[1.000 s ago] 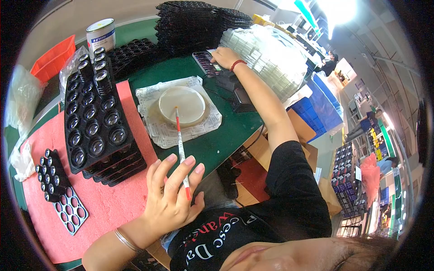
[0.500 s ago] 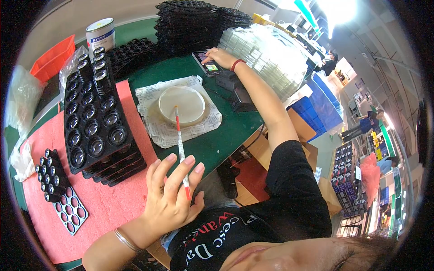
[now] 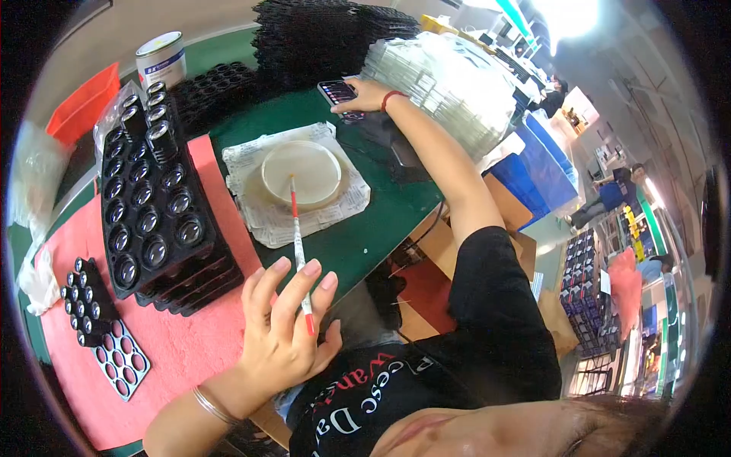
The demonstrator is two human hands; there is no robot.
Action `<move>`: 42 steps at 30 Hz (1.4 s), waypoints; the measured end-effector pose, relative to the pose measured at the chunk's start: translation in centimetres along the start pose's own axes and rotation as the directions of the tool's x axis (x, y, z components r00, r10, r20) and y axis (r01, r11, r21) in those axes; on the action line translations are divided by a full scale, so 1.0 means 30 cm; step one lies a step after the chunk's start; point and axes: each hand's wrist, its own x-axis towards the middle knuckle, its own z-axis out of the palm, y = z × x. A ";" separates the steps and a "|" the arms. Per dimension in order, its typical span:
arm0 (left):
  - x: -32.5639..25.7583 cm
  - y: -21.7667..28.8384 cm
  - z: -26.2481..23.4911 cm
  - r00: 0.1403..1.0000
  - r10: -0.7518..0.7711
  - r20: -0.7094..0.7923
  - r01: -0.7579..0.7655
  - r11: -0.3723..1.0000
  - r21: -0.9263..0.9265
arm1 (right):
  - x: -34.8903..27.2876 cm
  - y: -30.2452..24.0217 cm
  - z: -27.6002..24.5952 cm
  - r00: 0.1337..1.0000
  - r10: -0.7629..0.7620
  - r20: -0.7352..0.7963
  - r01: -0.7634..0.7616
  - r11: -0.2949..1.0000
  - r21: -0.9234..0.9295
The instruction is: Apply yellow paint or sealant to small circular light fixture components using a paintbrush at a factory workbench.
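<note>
In my left hand (image 3: 285,324) a thin paintbrush (image 3: 298,236) with a white patterned handle and red ends sits between the fingers. The brush's tip points into a round, shallow dish (image 3: 316,164) of pale content, which stands on a sheet of printed paper (image 3: 266,232). My right hand (image 3: 368,97) reaches far across the green table and grips one side of a phone (image 3: 336,92) with a lit screen, thumb and fingers on its edges. Left of the dish rises a stack of black trays (image 3: 165,209) holding round lens pieces.
Pink foam (image 3: 183,343) covers the left side, with a small group of black cylinders (image 3: 89,301) on a holed plate (image 3: 124,362). Behind stand a paint can (image 3: 161,65), a red bin (image 3: 84,103), stacked black trays (image 3: 304,42) and stacked clear trays (image 3: 442,84).
My right hand has gone from fingers on the phone's screen to gripping its side. The phone's display has changed and it has shifted slightly. My left hand stays with the brush.
</note>
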 end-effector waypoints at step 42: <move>0.000 0.004 0.005 1.000 -0.014 -0.009 0.015 0.998 0.065 | -0.669 -0.590 0.088 0.172 -0.887 -0.428 0.903 0.316 -0.292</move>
